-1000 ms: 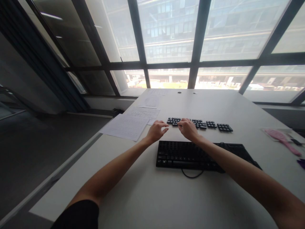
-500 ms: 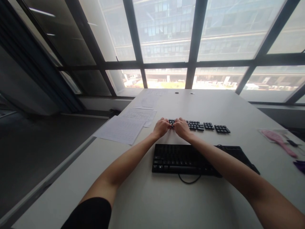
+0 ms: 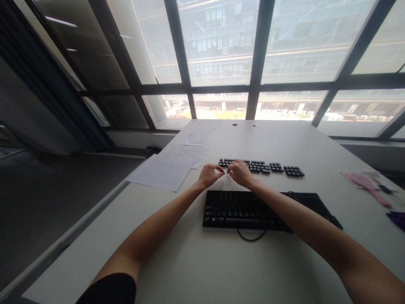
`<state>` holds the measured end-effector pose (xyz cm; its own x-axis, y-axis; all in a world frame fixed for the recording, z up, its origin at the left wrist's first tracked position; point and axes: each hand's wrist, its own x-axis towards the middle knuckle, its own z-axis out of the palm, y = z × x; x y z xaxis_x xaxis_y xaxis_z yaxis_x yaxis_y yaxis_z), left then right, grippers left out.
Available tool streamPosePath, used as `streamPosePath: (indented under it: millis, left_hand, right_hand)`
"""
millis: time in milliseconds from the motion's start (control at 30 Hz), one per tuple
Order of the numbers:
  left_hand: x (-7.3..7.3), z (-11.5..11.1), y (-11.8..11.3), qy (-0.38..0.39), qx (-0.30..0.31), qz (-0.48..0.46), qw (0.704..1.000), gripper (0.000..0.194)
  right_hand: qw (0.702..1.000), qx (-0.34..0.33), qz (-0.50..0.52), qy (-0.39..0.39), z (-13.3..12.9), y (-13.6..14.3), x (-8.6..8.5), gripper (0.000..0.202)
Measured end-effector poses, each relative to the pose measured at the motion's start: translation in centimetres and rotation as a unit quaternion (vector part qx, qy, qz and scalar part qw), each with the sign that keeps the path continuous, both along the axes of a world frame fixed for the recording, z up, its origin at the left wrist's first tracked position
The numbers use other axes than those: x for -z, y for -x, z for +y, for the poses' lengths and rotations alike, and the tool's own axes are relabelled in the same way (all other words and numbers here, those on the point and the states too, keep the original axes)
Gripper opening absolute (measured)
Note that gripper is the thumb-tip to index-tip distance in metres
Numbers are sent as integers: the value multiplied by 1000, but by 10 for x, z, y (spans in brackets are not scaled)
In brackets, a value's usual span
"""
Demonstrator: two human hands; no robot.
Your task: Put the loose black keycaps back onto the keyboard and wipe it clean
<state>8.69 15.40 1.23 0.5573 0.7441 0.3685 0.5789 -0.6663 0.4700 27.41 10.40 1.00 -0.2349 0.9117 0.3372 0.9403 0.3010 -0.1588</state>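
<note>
Loose black keycaps (image 3: 259, 166) lie in rows on the white table, with two smaller blocks of keycaps (image 3: 293, 171) to their right. My left hand (image 3: 210, 175) is just in front of the rows' left end, thumb and forefinger pinched at something dark and tiny that I cannot make out. Close to its right, my right hand (image 3: 239, 172) is also closed in a pinch on a small dark thing, and it hides part of the rows. A black keyboard base (image 3: 247, 211) lies nearer to me, partly under my right forearm.
Several printed sheets (image 3: 161, 171) lie along the table's left side. A pink hairbrush (image 3: 367, 185) and a purple item (image 3: 397, 219) are at the right edge. A cable (image 3: 251, 240) loops out in front of the keyboard base. Windows rise behind the table (image 3: 177, 270).
Both hands have drawn back slightly toward me, and my left hand has shifted left, so the left end of the keycap rows now shows. The view has moved a little.
</note>
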Motion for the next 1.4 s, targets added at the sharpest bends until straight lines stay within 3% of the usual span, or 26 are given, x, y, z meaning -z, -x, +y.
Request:
streamPosePath:
  millis: [100, 200, 300, 400, 533, 800, 1033, 1267, 1400]
  left_hand:
    - [-11, -31, 18, 24, -11, -28, 999, 10]
    - [-18, -69, 38, 63, 19, -54, 996, 7]
    - [-20, -99, 52, 126, 57, -77, 987, 8]
    - [-18, -115, 57, 165, 79, -91, 979, 7]
    - [-17, -120, 54, 179, 100, -97, 974, 6]
    - [-9, -120, 56, 146, 100, -70, 982, 8]
    - [-3, -127, 56, 95, 87, -66, 989, 7]
    - [-5, -123, 56, 148, 87, -90, 981, 7]
    - [-2, -124, 56, 121, 88, -82, 985, 8]
  right_hand:
    - [996, 4, 90, -28, -23, 5, -3, 10]
    - [981, -7, 188, -36, -57, 12, -9, 8]
    - [970, -25, 240, -15, -94, 19, -14, 12]
    - [961, -48, 272, 15, -121, 24, -13, 14]
    - [953, -57, 296, 42, -135, 29, -4, 16]
    - [943, -83, 317, 55, -135, 33, 7, 16]
    - [946, -90, 308, 40, -137, 35, 8, 16]
    - [943, -79, 318, 50, -136, 33, 8, 17]
    - [947, -87, 307, 40, -136, 34, 10, 16]
